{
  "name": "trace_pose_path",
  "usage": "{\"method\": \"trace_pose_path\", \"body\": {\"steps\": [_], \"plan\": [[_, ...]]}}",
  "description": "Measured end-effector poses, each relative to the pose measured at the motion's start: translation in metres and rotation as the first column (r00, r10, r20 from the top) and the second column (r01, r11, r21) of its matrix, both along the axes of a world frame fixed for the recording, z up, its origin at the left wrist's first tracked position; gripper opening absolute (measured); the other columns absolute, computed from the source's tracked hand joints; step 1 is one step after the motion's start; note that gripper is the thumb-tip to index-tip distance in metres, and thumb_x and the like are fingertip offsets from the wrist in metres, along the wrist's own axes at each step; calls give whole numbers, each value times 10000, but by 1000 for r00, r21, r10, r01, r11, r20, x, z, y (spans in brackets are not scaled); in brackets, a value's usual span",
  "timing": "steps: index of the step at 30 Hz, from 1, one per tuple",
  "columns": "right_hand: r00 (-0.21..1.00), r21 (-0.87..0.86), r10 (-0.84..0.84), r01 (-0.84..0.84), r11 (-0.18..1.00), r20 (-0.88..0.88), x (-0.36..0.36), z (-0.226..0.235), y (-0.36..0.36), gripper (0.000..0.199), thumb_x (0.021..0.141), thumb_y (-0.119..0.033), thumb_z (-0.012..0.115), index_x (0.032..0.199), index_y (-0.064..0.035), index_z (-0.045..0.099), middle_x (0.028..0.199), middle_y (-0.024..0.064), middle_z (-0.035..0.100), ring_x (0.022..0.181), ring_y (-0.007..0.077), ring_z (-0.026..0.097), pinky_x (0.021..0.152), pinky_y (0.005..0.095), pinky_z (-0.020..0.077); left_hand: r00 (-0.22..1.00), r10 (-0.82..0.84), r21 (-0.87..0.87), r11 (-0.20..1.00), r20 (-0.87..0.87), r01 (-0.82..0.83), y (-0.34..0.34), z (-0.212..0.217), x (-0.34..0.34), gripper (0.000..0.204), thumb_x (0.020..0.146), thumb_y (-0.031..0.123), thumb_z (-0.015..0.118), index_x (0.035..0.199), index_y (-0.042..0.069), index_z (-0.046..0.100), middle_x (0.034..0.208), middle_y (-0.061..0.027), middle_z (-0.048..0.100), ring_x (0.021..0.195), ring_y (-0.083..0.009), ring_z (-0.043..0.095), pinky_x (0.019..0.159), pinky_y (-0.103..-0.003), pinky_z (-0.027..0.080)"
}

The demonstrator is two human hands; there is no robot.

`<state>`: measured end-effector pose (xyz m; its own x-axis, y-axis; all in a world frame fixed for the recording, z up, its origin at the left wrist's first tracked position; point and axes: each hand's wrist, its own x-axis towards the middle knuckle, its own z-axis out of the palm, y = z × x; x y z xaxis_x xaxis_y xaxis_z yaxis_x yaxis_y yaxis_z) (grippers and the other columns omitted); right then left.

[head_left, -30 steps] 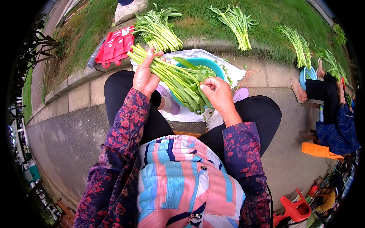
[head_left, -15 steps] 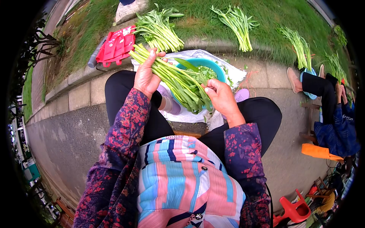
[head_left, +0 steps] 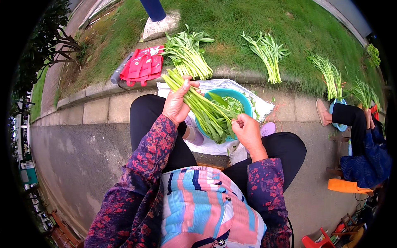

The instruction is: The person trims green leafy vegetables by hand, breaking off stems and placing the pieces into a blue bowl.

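Note:
A bunch of leafy green vegetable stems [head_left: 199, 104] lies slantwise across my lap, cut ends up at the left and leaves down at the right. Around its stem end my left hand [head_left: 178, 102] is closed, thumb on top. My right hand [head_left: 249, 133] pinches with thumb and forefinger at the leafy end, on what looks like a leaf. Beneath the bunch stands a turquoise basin [head_left: 248, 108] with loose green leaves [head_left: 235, 105] inside. The basin rests on a white plastic sheet [head_left: 261, 98] between my feet.
Beyond the curb [head_left: 244, 77], more bundles of greens [head_left: 271, 62] lie on the grass, one large bundle [head_left: 190, 58] nearest. Red bags [head_left: 142, 66] and a grey bottle [head_left: 120, 69] are at the left. Another person [head_left: 364, 144] sits at the right with a blue basin [head_left: 340, 126].
The whole view has shifted, so the scene sits lower and farther right. Both hands keep their places on the bunch, the right still pinching at the leafy end.

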<state>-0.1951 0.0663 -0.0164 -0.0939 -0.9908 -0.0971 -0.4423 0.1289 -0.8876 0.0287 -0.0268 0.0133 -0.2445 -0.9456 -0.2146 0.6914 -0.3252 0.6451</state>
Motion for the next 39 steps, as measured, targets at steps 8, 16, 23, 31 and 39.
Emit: {"method": "trace_pose_path", "body": {"steps": [8, 16, 23, 31, 39], "plan": [[928, 136, -235, 203, 970, 290, -1, -9, -1, 134, 804, -108, 599, 826, 23, 614, 663, 25, 590, 592, 70, 505, 530, 253, 416, 978, -51, -66, 997, -204, 39, -1, -6, 4, 252, 898, 232, 593, 1121, 155, 505, 899, -39, 556, 874, -209, 537, 866, -447, 463], [707, 135, -439, 444, 886, 554, -30, -2, -5, 87, 857, -71, 612, 920, -14, 592, 742, -17, 565, 602, 45, 472, 541, 183, 385, 951, -43, -26, 999, -306, 36, -2, -9, 26, 398, 884, 207, 610, 1246, 151, 454, 980, -51, 592, 899, -229, 567, 865, -481, 475], [744, 74, -435, 465, 882, 507, -35, 0, -4, 136, 831, 28, 561, 957, 11, 608, 788, 7, 594, 640, 47, 492, 574, 187, 411, 955, -260, -124, 962, -142, 243, 5, 4, 9, 531, 831, 182, 677, 1280, 69, 415, 1020, -116, 618, 1044, -288, 569, 944, -533, 444], [795, 27, -359, 398, 917, 489, -29, 5, -1, 193, 834, 38, 477, 933, 11, 641, 792, 17, 612, 683, 61, 516, 624, 196, 424, 948, -314, -121, 940, 48, 318, 15, 15, -5, 477, 821, 169, 691, 1222, 28, 475, 930, -102, 630, 931, -251, 607, 891, -421, 469], [862, -55, -195, 248, 967, 467, 6, 68, 15, 150, 883, -106, 618, 952, 25, 645, 798, -2, 627, 714, 43, 549, 659, 193, 445, 786, -125, -248, 909, 605, 335, 33, 28, -35, 277, 807, 88, 694, 1067, 12, 634, 876, -7, 625, 826, -117, 572, 800, -271, 457]]}}
